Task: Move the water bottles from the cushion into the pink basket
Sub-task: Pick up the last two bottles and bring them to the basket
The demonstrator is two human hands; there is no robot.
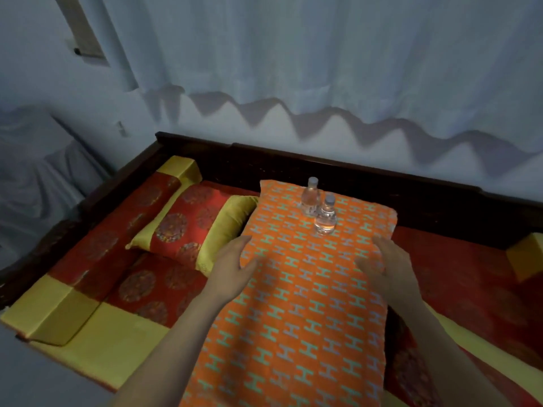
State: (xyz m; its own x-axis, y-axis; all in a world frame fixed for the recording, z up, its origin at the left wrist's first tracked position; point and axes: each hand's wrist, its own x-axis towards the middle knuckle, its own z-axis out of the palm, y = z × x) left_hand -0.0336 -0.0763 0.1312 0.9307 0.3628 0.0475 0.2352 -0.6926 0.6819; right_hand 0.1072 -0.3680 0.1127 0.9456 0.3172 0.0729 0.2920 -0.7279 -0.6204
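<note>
Two small clear water bottles with pale caps stand upright on the far end of a long orange cushion (293, 304) patterned with teal H shapes. The farther bottle (311, 198) is just behind and left of the nearer bottle (325, 216). My left hand (233, 264) lies at the cushion's left edge with fingers straight, empty. My right hand (385, 264) hovers over the cushion's right side, fingers relaxed, empty. Both hands are short of the bottles. No pink basket is in view.
The cushion lies on a red and gold daybed with a dark wooden frame (352, 171). A red and gold pillow (191, 227) sits to the left, a bolster (176, 171) behind it. White curtains (293, 54) hang behind.
</note>
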